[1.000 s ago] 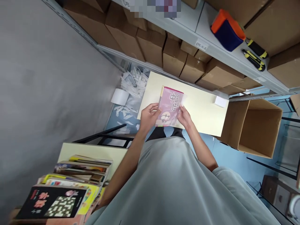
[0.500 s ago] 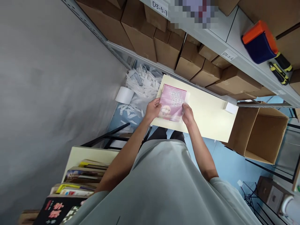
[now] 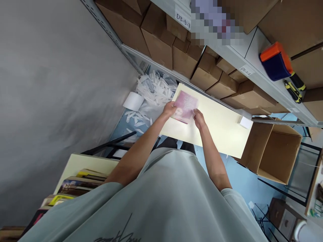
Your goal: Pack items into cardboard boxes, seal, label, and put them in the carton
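A pink book (image 3: 186, 106) with pale lettering is held just over the cream tabletop (image 3: 214, 126). A milky, see-through film seems to cover it and blurs the print on its cover. My left hand (image 3: 169, 109) pinches the book's left edge, thumb on top. At the opposite edge my right hand (image 3: 199, 118) has its fingers closed on the book or on the film around it; which of the two I cannot tell. A thin red line shows along the book's near edge.
White paper scraps (image 3: 156, 87) and a white roll (image 3: 133, 101) lie left of the table. A small white block (image 3: 244, 122) sits at its right end, beside an open carton (image 3: 280, 151). Boxes (image 3: 186, 57) fill the shelf ahead. Books (image 3: 78, 186) stand behind my left arm.
The book's cover has turned paler and hazier under the film, and the book is tilted differently. Both hands still hold its sides. My view has shifted slightly.
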Demonstrator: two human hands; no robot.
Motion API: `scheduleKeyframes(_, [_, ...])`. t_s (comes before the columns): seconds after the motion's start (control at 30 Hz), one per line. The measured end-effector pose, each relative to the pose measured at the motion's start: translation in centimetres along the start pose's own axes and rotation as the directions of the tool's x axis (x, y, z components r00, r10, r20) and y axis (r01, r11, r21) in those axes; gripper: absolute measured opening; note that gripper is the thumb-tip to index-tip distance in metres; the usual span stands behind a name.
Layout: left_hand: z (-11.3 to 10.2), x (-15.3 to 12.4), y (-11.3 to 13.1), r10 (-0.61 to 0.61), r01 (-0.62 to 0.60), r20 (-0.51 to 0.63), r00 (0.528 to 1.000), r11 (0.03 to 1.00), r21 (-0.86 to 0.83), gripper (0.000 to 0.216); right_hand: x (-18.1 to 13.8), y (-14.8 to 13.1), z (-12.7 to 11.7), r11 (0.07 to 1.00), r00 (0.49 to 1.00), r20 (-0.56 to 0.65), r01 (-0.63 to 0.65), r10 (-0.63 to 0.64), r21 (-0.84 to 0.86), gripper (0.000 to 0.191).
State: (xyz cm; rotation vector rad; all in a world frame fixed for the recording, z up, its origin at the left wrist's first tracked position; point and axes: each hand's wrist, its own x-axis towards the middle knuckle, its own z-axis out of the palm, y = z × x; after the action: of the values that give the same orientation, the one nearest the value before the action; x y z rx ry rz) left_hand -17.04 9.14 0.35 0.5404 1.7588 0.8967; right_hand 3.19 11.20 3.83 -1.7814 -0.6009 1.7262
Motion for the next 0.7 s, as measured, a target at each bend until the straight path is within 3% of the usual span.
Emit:
scheduleKeyframes(0.17, [-1.8, -4.2, 1.2, 0.063, -0.065, -0.013, 0.998, 0.991, -0.115, 0.022, -4.3, -1.1, -3.4, 0.993, 0.996, 0.062, 0.068, -0.063, -0.093, 0.044])
scheduleKeyframes(0.3, [-4.0, -9.7, 1.2, 0.116, -0.129, -0.074, 0.99, 0.972, -0.198, 0.043, -8.0, -1.9, -6.3, 0.976, 0.974, 0.183, 0.161, -0.133, -0.148, 0.051])
scheduleKeyframes(0.47, [-6.8, -18.8, 0.3, 0.178, -0.218, -0.153, 0.972, 0.926, -0.308, 0.068, -12.4, -3.6, -8.7, 0.962, 0.933, 0.322, 0.219, -0.158, -0.163, 0.06])
scheduleKeyframes(0.6, [-8.6, -28.5, -0.8, 0.157, -0.269, -0.301, 0.941, 0.885, -0.38, 0.069, -15.5, -4.8, -8.7, 0.937, 0.822, 0.559, 0.271, -0.106, -0.22, 0.062])
scheduleKeyframes(0.7, [-9.6, -37.1, -2.3, 0.101, -0.314, -0.462, 0.881, 0.856, -0.41, 0.065, -16.9, -4.9, -6.5, 0.892, 0.698, 0.715, 0.343, -0.033, -0.293, 0.06])
